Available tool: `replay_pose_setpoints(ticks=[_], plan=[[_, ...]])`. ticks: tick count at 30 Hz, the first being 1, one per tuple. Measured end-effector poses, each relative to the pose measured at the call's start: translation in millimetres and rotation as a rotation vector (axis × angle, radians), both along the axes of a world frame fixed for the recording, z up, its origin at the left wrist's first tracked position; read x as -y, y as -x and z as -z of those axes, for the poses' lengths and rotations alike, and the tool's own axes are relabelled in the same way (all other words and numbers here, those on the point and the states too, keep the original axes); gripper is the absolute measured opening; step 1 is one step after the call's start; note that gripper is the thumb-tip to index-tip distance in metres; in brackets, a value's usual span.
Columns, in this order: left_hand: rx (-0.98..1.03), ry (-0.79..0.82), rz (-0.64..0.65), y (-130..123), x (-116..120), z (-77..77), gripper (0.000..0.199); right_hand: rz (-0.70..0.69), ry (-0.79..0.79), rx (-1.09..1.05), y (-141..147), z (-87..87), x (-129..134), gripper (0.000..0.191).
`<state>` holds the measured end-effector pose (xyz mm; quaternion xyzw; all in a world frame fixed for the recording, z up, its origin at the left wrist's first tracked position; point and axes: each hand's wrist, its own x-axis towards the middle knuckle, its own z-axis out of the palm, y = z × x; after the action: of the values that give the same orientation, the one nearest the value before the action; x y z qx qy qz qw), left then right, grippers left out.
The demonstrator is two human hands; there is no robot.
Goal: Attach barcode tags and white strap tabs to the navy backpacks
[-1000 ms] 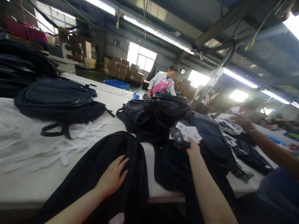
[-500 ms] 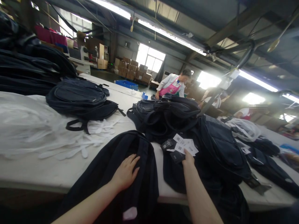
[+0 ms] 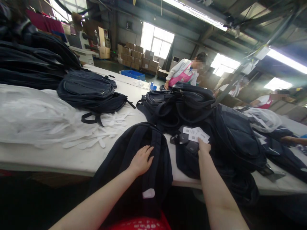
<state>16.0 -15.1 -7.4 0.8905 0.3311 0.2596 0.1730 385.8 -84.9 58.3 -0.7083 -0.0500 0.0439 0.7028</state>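
A dark navy backpack (image 3: 134,166) lies over the table's front edge with its straps facing up. My left hand (image 3: 142,161) rests on it beside a padded strap, its fingers stretched out and holding nothing. On the strap's lower part sits a small white patch (image 3: 148,193). To the right, white printed tags (image 3: 196,135) lie fanned out with black hang tags (image 3: 192,147) on more dark backpacks. My right hand (image 3: 204,148) has its fingers closed on the near edge of the white tags; the fingertips are partly hidden.
Behind, more backpacks (image 3: 177,99) are heaped on the white table (image 3: 72,156). At left are a backpack (image 3: 86,88), clear plastic wrapping (image 3: 33,111) and white strips (image 3: 96,139). Across the table a person in a pink apron (image 3: 183,75) leans over. Another person's arm (image 3: 294,140) reaches in at right.
My view has shifted, so the table and bags sit a little higher and farther right. My left hand stays on the backpack; my right hand stays at the tags. Another person's arm has appeared at right.
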Motion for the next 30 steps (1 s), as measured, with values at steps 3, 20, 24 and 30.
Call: replay_pose_setpoints(ticks=[3, 20, 24, 30], plan=[[-0.006, 0.003, 0.005, 0, -1, 3.1, 0.047, 0.147, 0.113, 0.235, 8, -17.6, 17, 0.084], [0.069, -0.060, 0.003, -2, -12, 14.8, 0.045, -0.639, 0.457, 0.657, 69, -20.8, -70, 0.015], [0.080, -0.091, 0.020, -5, -22, 23.7, 0.048, -0.486, 0.271, 0.517, 52, -40.3, -72, 0.016], [0.103, -0.101, 0.032, -4, -21, 17.7, 0.049, -0.400, -0.121, 0.236, 29, -78.3, -70, 0.033]])
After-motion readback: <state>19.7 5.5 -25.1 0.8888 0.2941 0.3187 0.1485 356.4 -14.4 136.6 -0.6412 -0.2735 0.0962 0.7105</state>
